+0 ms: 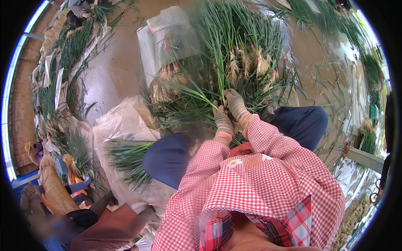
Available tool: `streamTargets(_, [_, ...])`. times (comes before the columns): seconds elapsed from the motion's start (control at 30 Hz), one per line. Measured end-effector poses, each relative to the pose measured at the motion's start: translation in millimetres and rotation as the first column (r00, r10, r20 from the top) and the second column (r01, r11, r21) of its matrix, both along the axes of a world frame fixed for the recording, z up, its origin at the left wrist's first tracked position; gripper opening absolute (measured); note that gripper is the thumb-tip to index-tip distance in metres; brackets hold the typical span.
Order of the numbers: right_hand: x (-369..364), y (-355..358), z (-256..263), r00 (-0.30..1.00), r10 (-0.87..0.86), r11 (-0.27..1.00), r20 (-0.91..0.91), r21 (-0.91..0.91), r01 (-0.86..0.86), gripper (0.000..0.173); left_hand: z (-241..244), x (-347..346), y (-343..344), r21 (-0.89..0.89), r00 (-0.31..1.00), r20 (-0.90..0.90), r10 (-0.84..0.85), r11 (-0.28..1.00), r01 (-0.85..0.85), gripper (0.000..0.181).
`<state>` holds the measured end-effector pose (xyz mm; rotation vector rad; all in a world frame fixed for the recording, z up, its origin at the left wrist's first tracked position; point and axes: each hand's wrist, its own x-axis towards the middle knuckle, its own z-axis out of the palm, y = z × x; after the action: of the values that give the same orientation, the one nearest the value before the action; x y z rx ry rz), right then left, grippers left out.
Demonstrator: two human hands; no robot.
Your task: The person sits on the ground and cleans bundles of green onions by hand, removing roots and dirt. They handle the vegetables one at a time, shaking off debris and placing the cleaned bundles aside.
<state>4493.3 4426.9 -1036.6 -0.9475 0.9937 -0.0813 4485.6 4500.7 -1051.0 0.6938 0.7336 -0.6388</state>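
Both hands wear striped knit gloves and meet in front of my lap. My left hand (pixel 223 119) is closed on a green onion stalk (pixel 205 99) whose leaves spread up and to the left. My right hand (pixel 235 102), just above and right of it, grips another upright green onion (pixel 222 69). The stalks' lower ends are hidden by the fingers. Beyond the hands lies a big pile of green onions (pixel 226 28) with pale, stringy roots (pixel 262 64). Cut or loose leaves (pixel 188 106) lie around and under the hands.
More green onions (pixel 128 157) lie on a plastic sheet (pixel 106 131) beside my left knee. A translucent sheet (pixel 176 37) covers part of a root bundle (pixel 171 78). Other people (pixel 56 191) sit at the lower left. A metal bar (pixel 366 159) stands at the right.
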Motion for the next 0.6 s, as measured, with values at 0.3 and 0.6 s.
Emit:
streamTargets(0.3, [28.3, -74.0, 19.7, 0.031, 0.611, -0.045, -0.791, -0.074, -0.996, 0.053, 59.2, 42.5, 21.1, -0.05, 0.814, 0.579, -0.033, 0.996, 0.076, 0.079])
streamTargets(0.6, [132.2, -200.9, -40.9, 0.993, -0.017, 0.799, -0.113, -0.599, -0.054, 0.04, 28.6, 86.3, 12.6, -0.469, 0.949, 0.18, -0.259, 0.825, 0.315, 0.032])
